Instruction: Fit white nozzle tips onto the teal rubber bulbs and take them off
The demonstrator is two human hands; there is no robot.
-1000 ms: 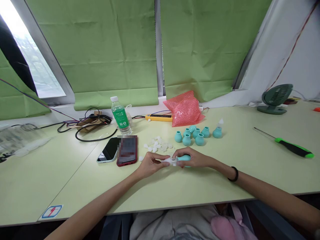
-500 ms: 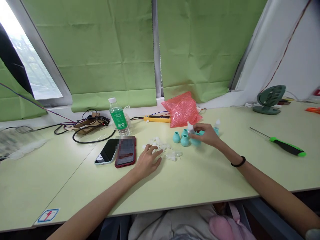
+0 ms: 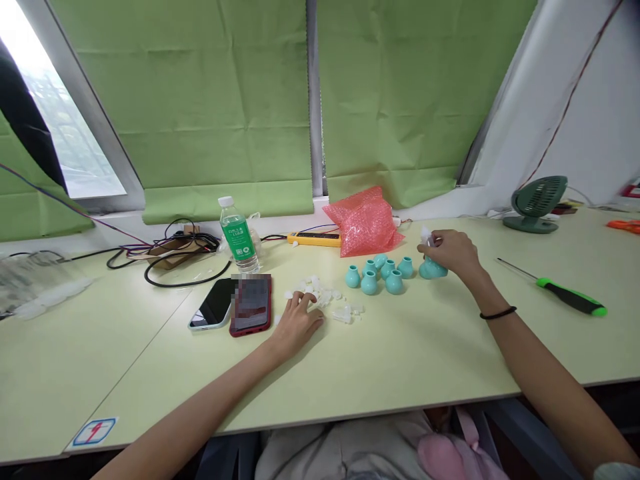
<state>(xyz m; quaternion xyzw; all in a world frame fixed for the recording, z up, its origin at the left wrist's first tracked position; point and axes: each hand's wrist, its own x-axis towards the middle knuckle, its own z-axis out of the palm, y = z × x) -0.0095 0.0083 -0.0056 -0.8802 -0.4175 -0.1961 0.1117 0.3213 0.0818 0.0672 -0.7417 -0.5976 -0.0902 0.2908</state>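
My right hand (image 3: pixel 453 252) is closed around a small teal squeeze bulb (image 3: pixel 431 268) with a white, pointed nozzle (image 3: pixel 426 235) above it. Its fingers cover part of the bulb, and whether a second bulb sits behind them I cannot tell. Several similar teal bulbs (image 3: pixel 395 282) with open necks stand in a loose group to its left. My left hand (image 3: pixel 299 323) rests on the table with bent fingers apart, the tips at the edge of a pile of small white plastic pieces (image 3: pixel 314 285). Clear nozzle-like parts (image 3: pixel 343 314) lie right of that hand.
Two phones (image 3: pixel 251 303) lie left of my left hand, below a water bottle (image 3: pixel 239 237). Behind the bulbs are a pink bubble-wrap bag (image 3: pixel 367 223) and a yellow power strip (image 3: pixel 315 239). A screwdriver (image 3: pixel 570 295) and a small green fan (image 3: pixel 536 203) are at the right.
My right hand has moved right, away from the group of teal bulbs, carrying the bulb with the white nozzle. My left hand stays by the white pieces, its fingers slightly more bent.
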